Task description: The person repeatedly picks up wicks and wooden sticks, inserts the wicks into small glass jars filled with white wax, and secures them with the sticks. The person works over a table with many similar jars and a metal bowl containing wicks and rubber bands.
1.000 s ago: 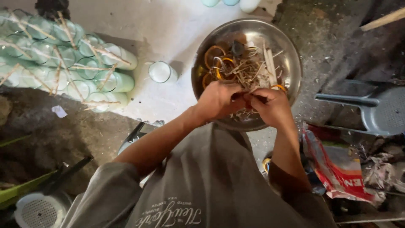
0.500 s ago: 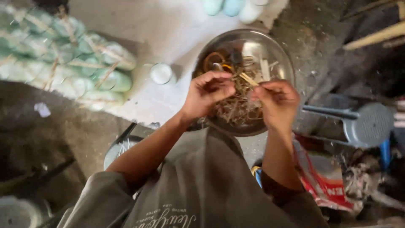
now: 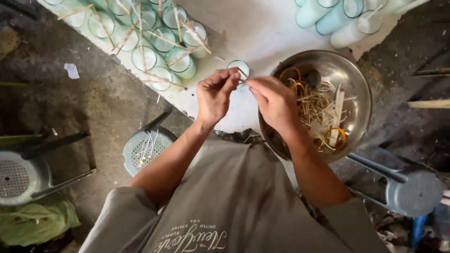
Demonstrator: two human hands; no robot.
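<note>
Head view, looking straight down. White-coated floor patch (image 3: 262, 33) across the upper middle, dark bare concrete around it. Grey short-sleeved shirt with printed lettering (image 3: 234, 206) filling the lower centre. Round shiny steel bowl (image 3: 358, 79) at right, half on the white patch, holding a heap of thin pale wooden sticks, some flat white strips and a few orange rubber bands (image 3: 318, 107). Cluster of pale green glass jars (image 3: 145, 42) at upper left, standing upright and packed close, thin sticks laid across their mouths. Second group of pale blue and white jars (image 3: 337, 16) along the top edge, right of centre. Grey perforated plastic stool (image 3: 147, 147) at lower left beside the left forearm, a few thin white wicks lying on its seat; another grey stool (image 3: 21, 175) at far left; a third grey stool (image 3: 412, 192) at lower right. Green leafy bundle (image 3: 37, 220) in the bottom left corner. Left hand (image 3: 215, 96) raised over the white patch, grip pressed together, thumb and forefinger pinching one end of a thin wooden stick (image 3: 243, 76). Right hand (image 3: 276, 105) just beside it, over the bowl's left rim, fingertips closed on the same stick from the other side. Stick held in the air between both hands, above a single small clear glass jar (image 3: 237, 66) standing alone just left of the bowl.
</note>
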